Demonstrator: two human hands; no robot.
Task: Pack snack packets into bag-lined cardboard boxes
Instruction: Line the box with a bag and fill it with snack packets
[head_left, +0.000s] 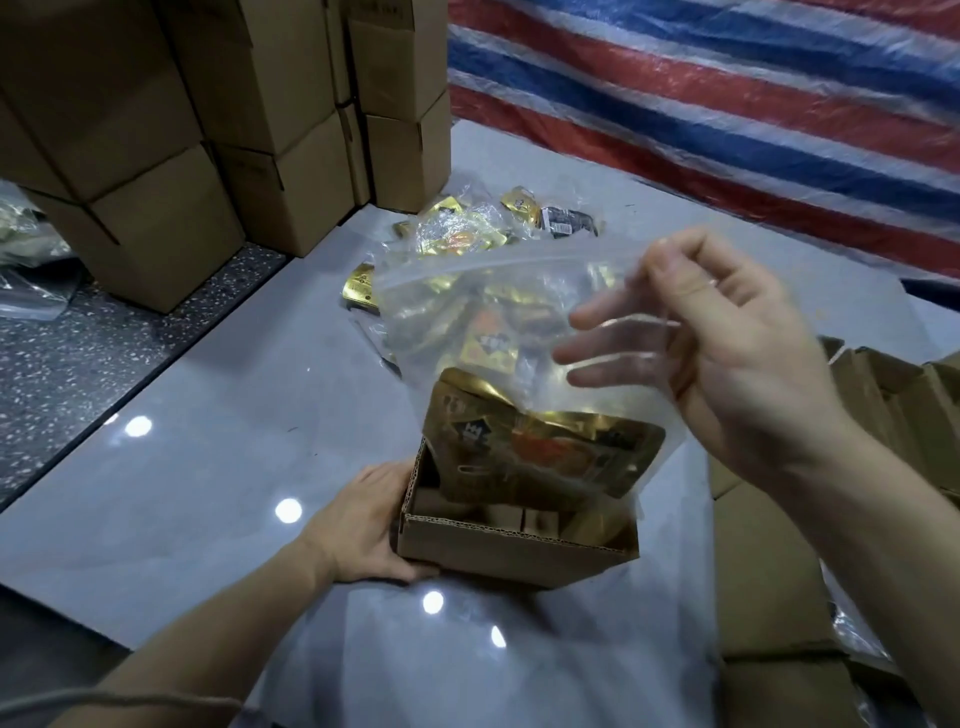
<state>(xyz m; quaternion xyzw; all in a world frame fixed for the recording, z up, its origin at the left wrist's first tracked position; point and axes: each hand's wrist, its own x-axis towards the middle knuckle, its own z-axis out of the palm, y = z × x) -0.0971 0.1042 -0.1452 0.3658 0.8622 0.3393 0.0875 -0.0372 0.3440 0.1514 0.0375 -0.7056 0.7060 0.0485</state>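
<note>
At the 6 o'clock position of the view, a small open cardboard box (498, 551) rests on the glossy grey floor (208, 441). The left hand (363, 525) grips the box wall on its 9 o'clock side, with the thumb at the top rim and the fingers curled under the lower corner.

The right hand (727, 353), at 3 o'clock, holds a clear zip bag (493, 296) by its right edge. The thumb lies on the near face. The fingers are loosely spread and show through the film. The bag is above the box, and its lower end reaches into the box opening.

One gold snack packet (540, 452) sits tilted in the bottom of the bag, partly below the box rim.

A loose pile of packets (467, 228) lies on the floor at 12 o'clock, beyond the bag. Stacked closed cartons (156, 156) stand at 10 o'clock. A red, white and blue striped tarp (727, 104) hangs at 2 o'clock. Flattened cartons (769, 571) lie at 4 o'clock, beside the right forearm.
</note>
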